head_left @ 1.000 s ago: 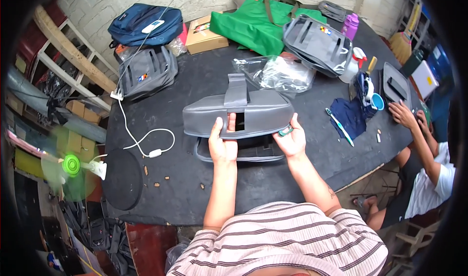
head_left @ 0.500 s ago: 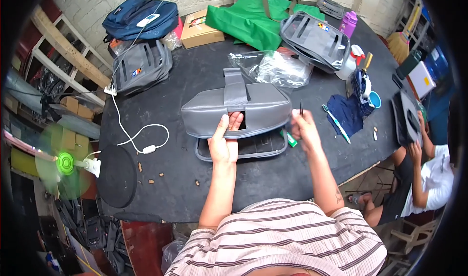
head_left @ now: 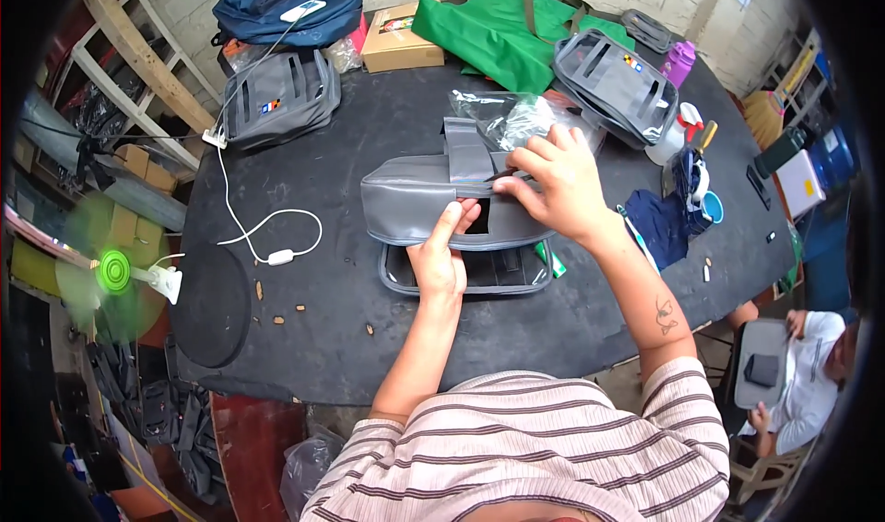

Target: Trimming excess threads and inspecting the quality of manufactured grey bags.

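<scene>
A grey pouch-like bag piece [head_left: 403,204] stands over the middle of the table, with a wide grey strap [head_left: 468,148] rising from its top. My left hand [head_left: 440,262] grips its front, thumb outside and fingers reaching into a rectangular opening. My right hand [head_left: 567,185] is closed in a pinch at the strap's base, on a thin dark pointed tool [head_left: 499,176] whose kind I cannot make out. Below the bag lies a dark panel with grey piping [head_left: 406,280]. A small green object [head_left: 557,261] lies at that panel's right end.
Grey bags lie at the back left [head_left: 281,98] and back right [head_left: 616,84]. Clear plastic [head_left: 516,121], a green bag [head_left: 479,42] and a cardboard box [head_left: 403,52] are behind. A white cable [head_left: 224,218] crosses the left side. To the right sit a spray bottle [head_left: 666,144] and a co-worker [head_left: 811,374].
My right hand has moved up and left from beside the bag to the strap's base, bringing the dark tool onto it. My left hand still grips the bag. The co-worker's grey piece has moved lower.
</scene>
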{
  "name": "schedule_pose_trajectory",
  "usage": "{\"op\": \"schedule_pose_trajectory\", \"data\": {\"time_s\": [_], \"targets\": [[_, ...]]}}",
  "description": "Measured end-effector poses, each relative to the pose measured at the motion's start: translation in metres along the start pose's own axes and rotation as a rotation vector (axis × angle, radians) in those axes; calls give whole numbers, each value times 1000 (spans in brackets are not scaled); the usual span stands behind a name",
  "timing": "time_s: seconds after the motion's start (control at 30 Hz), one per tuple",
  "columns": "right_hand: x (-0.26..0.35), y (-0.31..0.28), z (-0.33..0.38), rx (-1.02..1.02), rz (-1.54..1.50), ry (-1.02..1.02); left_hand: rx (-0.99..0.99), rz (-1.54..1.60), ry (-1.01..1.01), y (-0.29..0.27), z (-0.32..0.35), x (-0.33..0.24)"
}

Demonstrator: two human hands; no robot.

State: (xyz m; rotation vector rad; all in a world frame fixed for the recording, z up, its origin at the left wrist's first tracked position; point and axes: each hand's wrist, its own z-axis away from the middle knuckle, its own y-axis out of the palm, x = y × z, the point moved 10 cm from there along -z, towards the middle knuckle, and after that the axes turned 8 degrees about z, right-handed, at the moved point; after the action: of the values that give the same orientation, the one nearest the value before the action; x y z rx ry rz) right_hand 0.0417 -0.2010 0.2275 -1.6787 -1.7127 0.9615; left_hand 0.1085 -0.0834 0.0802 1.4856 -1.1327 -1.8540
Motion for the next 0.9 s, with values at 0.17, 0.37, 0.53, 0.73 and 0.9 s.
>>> {"op": "schedule_pose_trajectory", "data": {"time_s": [0.17,0.37,0.53,0.73,0.9], "targets": [[13,-1,-4,-174,39,-60,17,30,-2,2,0,0],[16,-7,-2,-247,54,-35,45,61,-7,3,-2,-1],[15,-10,-2,-249,87,-32,54,94,-21,6,-2,2],[19,-11,-5,-237,91,-67,65,83,-12,5,-3,2],[13,-5,-16,-142,71,-63,87,57,-19,9,-1,2]]}}
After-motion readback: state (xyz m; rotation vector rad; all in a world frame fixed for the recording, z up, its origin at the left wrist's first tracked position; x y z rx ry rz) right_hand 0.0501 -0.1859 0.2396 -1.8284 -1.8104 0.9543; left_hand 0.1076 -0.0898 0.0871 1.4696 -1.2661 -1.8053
